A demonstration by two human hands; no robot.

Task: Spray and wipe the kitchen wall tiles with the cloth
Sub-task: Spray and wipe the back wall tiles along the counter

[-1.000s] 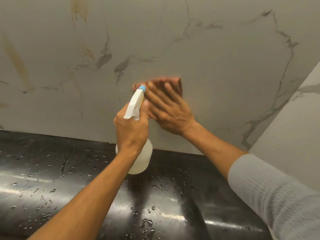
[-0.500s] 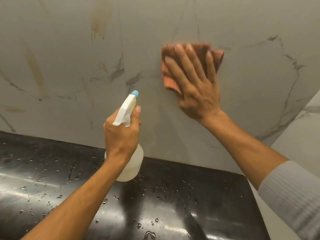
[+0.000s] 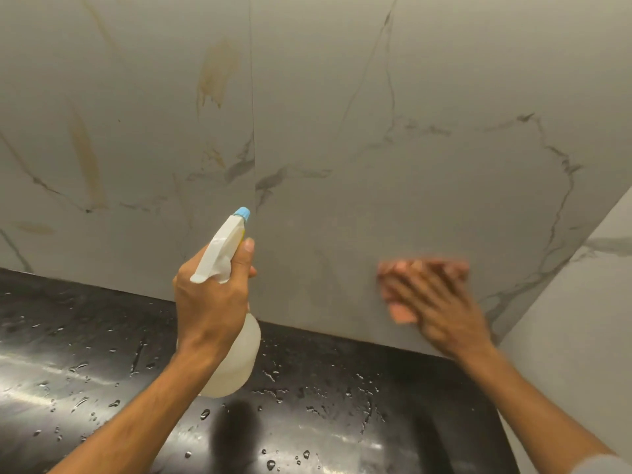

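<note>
The orange cloth point(image 3: 398, 311) is pressed flat against the wall tiles point(image 3: 342, 217) low on the right, just above the wet black counter point(image 3: 102, 371), by the open, spread right hand point(image 3: 441, 311), a posture judged to spread pressure across the wipe; motion blur obscures the fingers. The spray bottle point(image 3: 236, 357) is gripped closed at its neck by the left hand point(image 3: 208, 306), nozzle aimed at the tiles, evidently kept ready. A pale liquid appears to be held in the translucent bottle, level indeterminate.
</note>
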